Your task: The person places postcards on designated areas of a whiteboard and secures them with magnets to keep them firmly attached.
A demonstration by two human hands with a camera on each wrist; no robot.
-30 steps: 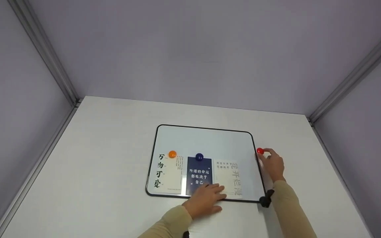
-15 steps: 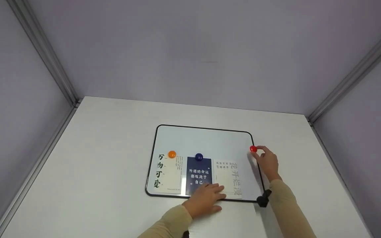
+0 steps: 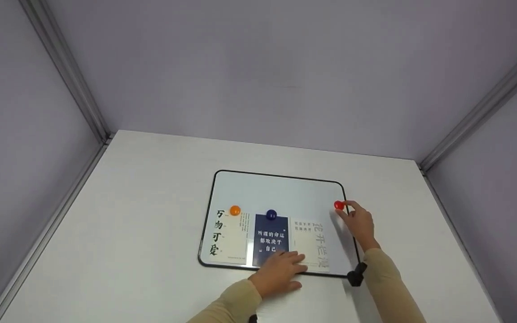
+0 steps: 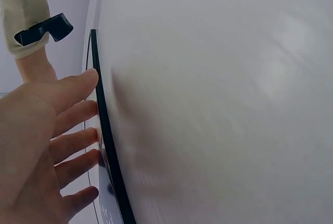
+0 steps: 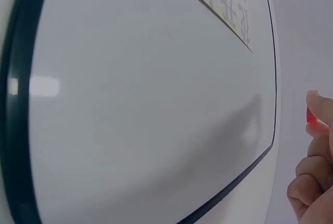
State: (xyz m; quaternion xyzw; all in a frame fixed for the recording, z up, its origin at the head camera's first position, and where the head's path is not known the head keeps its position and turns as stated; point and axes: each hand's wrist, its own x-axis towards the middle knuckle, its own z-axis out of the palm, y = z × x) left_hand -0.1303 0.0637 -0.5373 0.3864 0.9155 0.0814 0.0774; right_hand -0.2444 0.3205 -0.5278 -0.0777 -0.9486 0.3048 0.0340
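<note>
My right hand (image 3: 361, 225) pinches a round red magnet (image 3: 339, 205) between thumb and fingertips, over the right edge of a black-framed whiteboard (image 3: 285, 188). In the right wrist view the red magnet (image 5: 310, 115) shows between the fingers, apart from the board surface. My left hand (image 3: 280, 271) lies with fingers spread on the board's near edge, touching the dark blue card (image 3: 272, 233) and the cream card (image 3: 308, 240) at the right. An orange magnet (image 3: 235, 210) sits on the left cream card (image 3: 234, 242). On the blue card's top edge is a dark blue magnet (image 3: 271, 215).
The whiteboard lies on a white table (image 3: 151, 215). Grey-lilac panels (image 3: 258, 76) with metal corner posts stand at the back and both sides. A black wrist camera (image 3: 355, 278) on the right sleeve hangs by the board's near right corner.
My right hand has moved left with the red magnet, from beside the board's right edge to just inside it. The left hand stays in place.
</note>
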